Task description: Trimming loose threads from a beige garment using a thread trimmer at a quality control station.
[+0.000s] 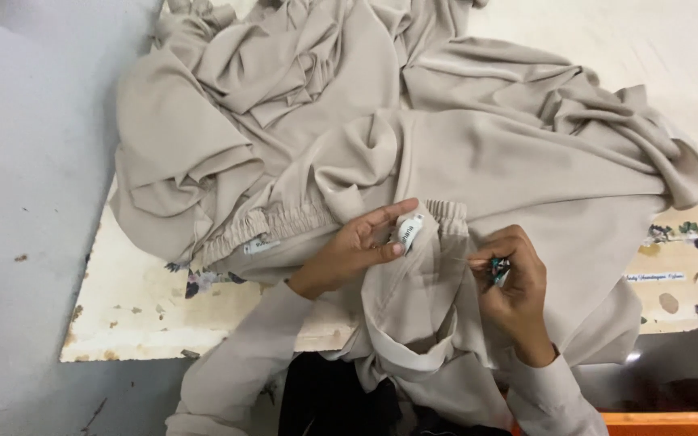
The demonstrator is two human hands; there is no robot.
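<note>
Step in hand, as judged: trimming at the garment [462, 161] waistband [446, 211]. Left of the waistband, the left hand [349, 250] pinches a small white label [409, 230] between thumb and fingers. Right of it, the right hand [515, 282] is closed on a small snipper [498, 268] — blades pointing toward the waistband. The next move calls for taut cloth and a careful cut. The garment lies heaped above the waistband on a worn, paint-chipped table [139, 307] — grey floor [18, 202] further left.

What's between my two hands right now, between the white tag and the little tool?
In the head view, a fold of the beige cloth lies between the left hand pinching the white tag and the right hand holding the small tool.
</note>
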